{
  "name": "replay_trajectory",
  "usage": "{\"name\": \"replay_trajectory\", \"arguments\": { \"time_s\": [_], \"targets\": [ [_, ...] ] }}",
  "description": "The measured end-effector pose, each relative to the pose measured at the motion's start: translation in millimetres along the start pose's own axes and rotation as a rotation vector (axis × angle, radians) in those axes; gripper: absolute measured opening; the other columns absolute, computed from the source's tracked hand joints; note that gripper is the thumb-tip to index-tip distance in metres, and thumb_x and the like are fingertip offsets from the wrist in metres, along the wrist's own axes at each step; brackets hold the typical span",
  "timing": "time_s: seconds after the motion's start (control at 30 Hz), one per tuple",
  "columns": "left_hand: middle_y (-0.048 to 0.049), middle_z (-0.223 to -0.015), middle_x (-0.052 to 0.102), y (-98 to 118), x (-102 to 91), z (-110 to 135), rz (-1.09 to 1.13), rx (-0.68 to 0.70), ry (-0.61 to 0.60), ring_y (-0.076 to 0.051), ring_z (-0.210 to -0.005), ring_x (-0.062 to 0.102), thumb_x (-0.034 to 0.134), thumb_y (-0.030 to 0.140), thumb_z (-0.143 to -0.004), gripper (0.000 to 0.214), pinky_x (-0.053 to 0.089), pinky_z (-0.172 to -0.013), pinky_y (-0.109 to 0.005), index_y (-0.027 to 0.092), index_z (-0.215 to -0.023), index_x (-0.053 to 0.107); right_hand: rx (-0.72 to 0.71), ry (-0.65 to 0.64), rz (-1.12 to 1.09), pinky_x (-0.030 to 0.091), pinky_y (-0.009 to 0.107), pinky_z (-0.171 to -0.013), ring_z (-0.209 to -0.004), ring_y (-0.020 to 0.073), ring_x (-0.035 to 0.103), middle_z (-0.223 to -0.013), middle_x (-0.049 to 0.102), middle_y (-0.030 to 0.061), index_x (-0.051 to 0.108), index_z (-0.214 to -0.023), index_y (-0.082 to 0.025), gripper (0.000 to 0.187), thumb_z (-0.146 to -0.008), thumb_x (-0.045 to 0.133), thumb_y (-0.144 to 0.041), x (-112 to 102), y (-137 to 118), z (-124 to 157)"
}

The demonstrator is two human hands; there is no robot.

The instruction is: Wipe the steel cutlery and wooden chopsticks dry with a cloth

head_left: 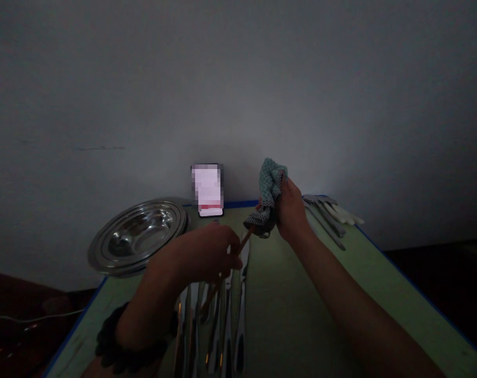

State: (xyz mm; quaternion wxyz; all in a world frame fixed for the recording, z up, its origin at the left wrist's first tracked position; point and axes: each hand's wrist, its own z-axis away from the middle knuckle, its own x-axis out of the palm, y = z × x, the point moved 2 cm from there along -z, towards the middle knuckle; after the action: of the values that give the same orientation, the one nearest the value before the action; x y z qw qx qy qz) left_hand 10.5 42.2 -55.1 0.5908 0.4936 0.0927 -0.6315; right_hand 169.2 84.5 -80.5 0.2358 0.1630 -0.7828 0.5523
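My left hand (201, 254) is closed in a pinch round a thin brown wooden stick, perhaps a chopstick (243, 245), which slants up to the right. Its far tip goes into a teal checked cloth (270, 189) bunched in my right hand (291, 212), whose fingers are wrapped round the cloth. Both hands hover above a pale green table (301, 315). Under my left hand lie several long metal utensils (223, 320) in a row.
A round steel basin (138, 236) sits at the table's back left corner. A phone (207, 190) leans upright against the wall. Several spoons and utensils (329, 215) lie at the back right. The table has a blue edge (420, 294); the scene is dim.
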Motion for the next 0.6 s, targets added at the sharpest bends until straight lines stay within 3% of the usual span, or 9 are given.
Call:
{"name": "replay_trajectory", "arguments": {
  "time_s": [0.1,0.23,0.3,0.47,0.6],
  "targets": [
    [-0.0089,-0.074,0.071,4,-1.8,-1,0.007,0.056,-0.046,-0.018,-0.059,0.066,0.052,0.029,-0.079,0.016,0.047,-0.048,-0.022,0.014,-0.076,0.058,0.065,0.018,-0.050,0.037,0.021,-0.047,-0.047,0.0089,0.044,-0.054,0.047,-0.0072,0.051,-0.071,-0.022,0.018,-0.081,0.054,-0.036,-1,-6,-2],
    [-0.0093,-0.079,0.072,4,-6.9,4,0.087,0.124,-0.115,-0.016,-0.063,0.067,0.046,0.030,-0.084,0.018,0.050,-0.054,-0.022,0.015,-0.080,0.055,0.299,-0.072,-0.363,0.033,0.019,-0.043,-0.039,0.0065,0.031,-0.047,0.033,-0.0087,0.046,-0.064,-0.019,0.021,-0.084,0.041,-0.019,3,-9,-2],
    [-0.0078,-0.078,0.071,5,-8.4,8,0.154,0.162,-0.154,-0.015,-0.061,0.066,0.046,0.032,-0.085,0.018,0.050,-0.055,-0.022,0.016,-0.082,0.053,0.323,-0.083,-0.483,0.029,0.018,-0.040,-0.038,0.0062,0.026,-0.046,0.028,-0.0090,0.045,-0.063,-0.019,0.023,-0.084,0.037,-0.017,7,-12,-2],
    [-0.0013,-0.066,0.066,14,-5.8,7,0.213,0.320,-0.129,-0.013,-0.059,0.062,0.038,0.033,-0.090,0.020,0.049,-0.059,-0.023,0.018,-0.085,0.051,0.139,-0.098,-0.506,0.023,0.018,-0.037,-0.038,0.0063,0.022,-0.048,0.027,-0.0092,0.044,-0.063,-0.021,0.019,-0.083,0.042,-0.019,-3,-34,-9],
    [0.0052,-0.054,0.049,21,-9.1,-1,0.217,0.395,0.109,-0.010,-0.047,0.050,0.030,0.038,-0.093,0.031,0.040,-0.047,-0.020,0.017,-0.092,0.052,-0.051,-0.019,-0.753,0.029,0.017,-0.035,-0.035,0.0062,0.029,-0.046,0.031,-0.0087,0.039,-0.064,-0.022,0.016,-0.079,0.040,-0.016,-35,-71,-16]
  ]
}}
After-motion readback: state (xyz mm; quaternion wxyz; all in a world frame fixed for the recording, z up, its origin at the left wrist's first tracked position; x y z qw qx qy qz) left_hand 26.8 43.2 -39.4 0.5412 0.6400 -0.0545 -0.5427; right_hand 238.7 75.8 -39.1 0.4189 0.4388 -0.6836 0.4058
